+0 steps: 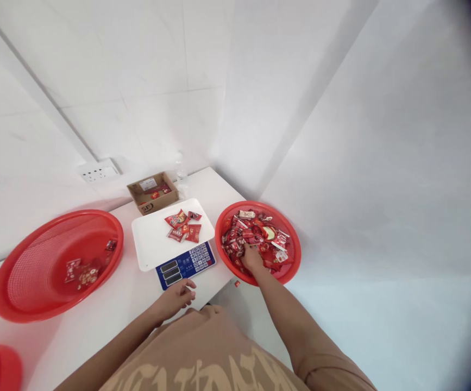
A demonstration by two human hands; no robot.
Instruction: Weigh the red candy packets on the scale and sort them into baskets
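R hand (pixel 252 258) is down in the round red plastic mesh basket (pixel 218 236) on my right, palm down near the rim at the basket's 6 o'clock. Fingertips are pushed in among the heap of red-wrapped sweets (pixel 259 233), which spreads from my knuckles toward 12 and 2 o'clock. Fingers are hidden by wrappers, so I can't tell if I've got one pinched or not.

L hand (pixel 177 296) rests at the table's front edge, loosely curled, nothing visible in it. The white digital scale w/ blue keypad (pixel 186 263) sits just at its 12 o'clock, near but not touching. A few red sweet packets (pixel 183 225) lie on the scale's white tray, toward its far side.

At 9 o'clock from the scale is a bigger red plastic mesh basket (pixel 23 260) w/ only a few packets in it. At the scale's 12 o'clock stands a small open brown cardboard box (pixel 152 196).

All on a white tabletop (pixel 113 304) set into a corner of white tiled walls; a white socket strip (pixel 98 171) is on the wall at 11 o'clock from the box.
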